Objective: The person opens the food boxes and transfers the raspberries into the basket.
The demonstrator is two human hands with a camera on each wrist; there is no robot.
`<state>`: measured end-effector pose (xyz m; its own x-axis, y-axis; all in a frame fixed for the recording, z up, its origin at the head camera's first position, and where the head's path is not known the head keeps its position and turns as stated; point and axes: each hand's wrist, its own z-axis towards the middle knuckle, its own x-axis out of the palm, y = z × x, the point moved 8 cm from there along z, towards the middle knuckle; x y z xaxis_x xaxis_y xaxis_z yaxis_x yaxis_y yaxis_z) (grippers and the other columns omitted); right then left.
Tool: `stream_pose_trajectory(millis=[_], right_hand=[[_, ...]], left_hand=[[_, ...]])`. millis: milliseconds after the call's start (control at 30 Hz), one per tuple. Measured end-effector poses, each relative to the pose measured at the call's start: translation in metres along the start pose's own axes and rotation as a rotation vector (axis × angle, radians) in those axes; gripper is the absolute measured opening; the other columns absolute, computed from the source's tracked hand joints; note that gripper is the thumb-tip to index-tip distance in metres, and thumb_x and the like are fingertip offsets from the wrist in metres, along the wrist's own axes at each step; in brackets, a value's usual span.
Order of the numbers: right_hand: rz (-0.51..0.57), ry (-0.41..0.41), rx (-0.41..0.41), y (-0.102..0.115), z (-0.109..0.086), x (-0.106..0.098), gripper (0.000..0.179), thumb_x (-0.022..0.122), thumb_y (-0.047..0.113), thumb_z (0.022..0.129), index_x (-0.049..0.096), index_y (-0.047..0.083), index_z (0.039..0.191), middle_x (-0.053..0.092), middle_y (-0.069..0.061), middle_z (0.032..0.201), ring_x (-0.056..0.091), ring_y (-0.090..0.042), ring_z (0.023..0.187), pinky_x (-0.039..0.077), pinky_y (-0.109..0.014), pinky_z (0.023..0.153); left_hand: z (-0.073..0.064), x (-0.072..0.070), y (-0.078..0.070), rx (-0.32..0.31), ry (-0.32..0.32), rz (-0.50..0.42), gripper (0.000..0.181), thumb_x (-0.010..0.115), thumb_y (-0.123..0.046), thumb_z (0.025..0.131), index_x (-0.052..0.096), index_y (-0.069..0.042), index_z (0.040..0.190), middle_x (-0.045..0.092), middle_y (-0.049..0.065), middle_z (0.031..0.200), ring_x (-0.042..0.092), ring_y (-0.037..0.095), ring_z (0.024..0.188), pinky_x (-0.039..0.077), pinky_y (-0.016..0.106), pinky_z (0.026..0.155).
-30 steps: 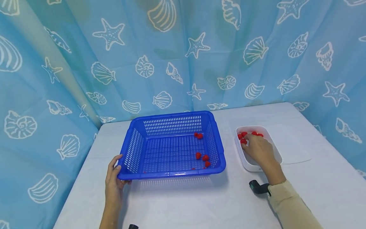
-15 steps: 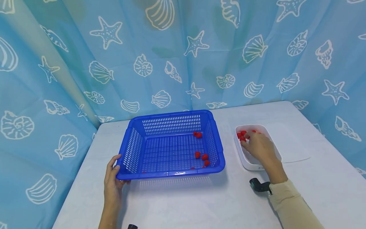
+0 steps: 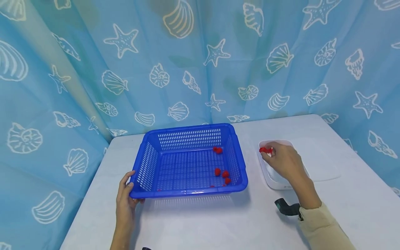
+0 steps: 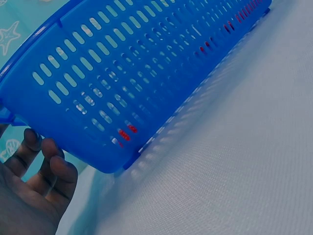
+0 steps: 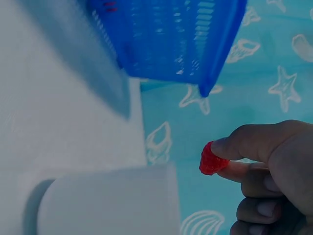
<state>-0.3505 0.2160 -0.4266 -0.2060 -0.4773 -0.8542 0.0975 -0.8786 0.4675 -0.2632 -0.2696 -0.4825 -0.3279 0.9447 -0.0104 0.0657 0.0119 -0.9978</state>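
At the basket's front left corner, my left hand (image 3: pixel 125 203) holds the rim of a blue plastic basket (image 3: pixel 193 191), with curled fingers (image 4: pixel 63 171) beside its wall in the left wrist view. Several red raspberries (image 3: pixel 225 174) lie in the basket, mostly toward its right side. My right hand (image 3: pixel 285 161) is over a white tub (image 3: pixel 279 184) to the right. Between thumb and forefinger it pinches a raspberry (image 5: pixel 212 159), seen above the tub's rim in the right wrist view. The hand hides much of the tub's inside.
A thin clear flat piece (image 3: pixel 326 172) lies on the white tabletop (image 3: pixel 193 225) right of the tub. Behind the table hangs a blue curtain (image 3: pixel 187 52) with shell prints. A black wrist mount (image 3: pixel 287 208) sticks out from the right sleeve.
My right hand has lifted a little out of the tub with a raspberry pinched in it. The left hand keeps its place at the basket corner.
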Motion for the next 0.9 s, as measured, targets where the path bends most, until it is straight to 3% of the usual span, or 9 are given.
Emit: stream_pose_trajectory(millis=[200, 400, 900], right_hand=[[0.035, -0.032, -0.074, 0.023, -0.008, -0.01, 0.035, 0.069, 0.025, 0.08, 0.064, 0.007, 0.111, 0.055, -0.003, 0.071, 0.048, -0.019, 0.064, 0.042, -0.026, 0.049], [0.066, -0.034, -0.132, 0.04, -0.014, -0.013, 0.032, 0.07, 0.024, 0.08, 0.064, 0.01, 0.108, 0.046, 0.001, 0.06, 0.042, -0.016, 0.055, 0.035, -0.027, 0.045], [0.119, 0.049, -0.136, 0.07, -0.025, -0.006, 0.03, 0.07, 0.031, 0.08, 0.064, 0.017, 0.106, 0.043, 0.001, 0.059, 0.041, -0.015, 0.051, 0.033, -0.025, 0.042]], left_hand=[[0.0, -0.001, 0.0, 0.011, 0.006, -0.016, 0.038, 0.036, -0.041, 0.097, 0.039, -0.034, 0.134, 0.045, 0.003, 0.125, 0.055, 0.018, 0.082, 0.043, 0.028, 0.06], [0.0, -0.001, 0.001, 0.014, 0.012, -0.013, 0.039, 0.036, -0.041, 0.097, 0.038, -0.033, 0.135, 0.044, 0.004, 0.124, 0.055, 0.018, 0.083, 0.043, 0.029, 0.061], [0.0, -0.001, 0.001, -0.008, 0.0, 0.003, 0.039, 0.037, -0.045, 0.096, 0.039, -0.035, 0.134, 0.044, 0.002, 0.125, 0.054, 0.02, 0.086, 0.043, 0.03, 0.061]])
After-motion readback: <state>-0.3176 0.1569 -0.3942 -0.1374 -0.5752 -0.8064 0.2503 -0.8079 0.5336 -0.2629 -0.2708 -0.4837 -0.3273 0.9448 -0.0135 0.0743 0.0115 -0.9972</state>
